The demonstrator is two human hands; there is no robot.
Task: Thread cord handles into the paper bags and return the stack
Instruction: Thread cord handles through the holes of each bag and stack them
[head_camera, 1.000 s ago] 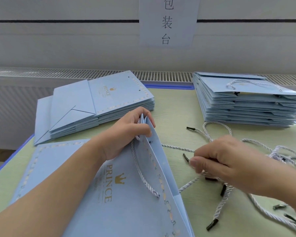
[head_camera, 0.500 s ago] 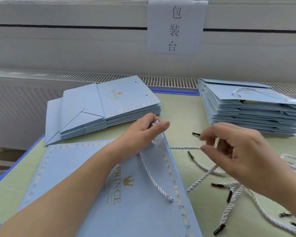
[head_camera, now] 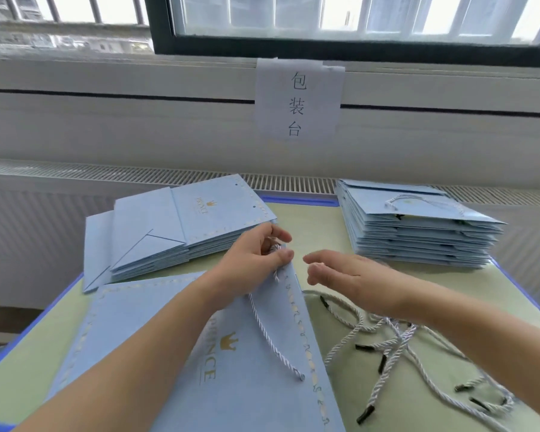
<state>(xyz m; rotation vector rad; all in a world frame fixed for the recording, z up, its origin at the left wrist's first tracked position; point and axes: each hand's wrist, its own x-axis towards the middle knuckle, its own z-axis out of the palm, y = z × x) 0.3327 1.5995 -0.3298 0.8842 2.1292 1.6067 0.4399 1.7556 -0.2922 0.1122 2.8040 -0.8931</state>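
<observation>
A light blue paper bag (head_camera: pixel 247 385) printed "PRINCE" lies flat in front of me. My left hand (head_camera: pixel 256 257) pinches the bag's top corner together with a white twisted cord (head_camera: pixel 272 341) that runs down the bag's face. My right hand (head_camera: pixel 340 275) hovers just right of that corner, fingers relaxed and holding nothing. Several loose white cords with black tips (head_camera: pixel 396 347) lie on the table under my right forearm.
A stack of flat bags without handles (head_camera: pixel 169 232) sits at the back left. A stack of bags with cord handles (head_camera: pixel 418 232) sits at the back right. The green table (head_camera: pixel 312 226) has a blue edge; a wall with a paper sign (head_camera: pixel 296 101) lies beyond.
My right hand has let go of the cord it was pulling and now hovers near the bag's corner. The camera has tilted up, showing the window.
</observation>
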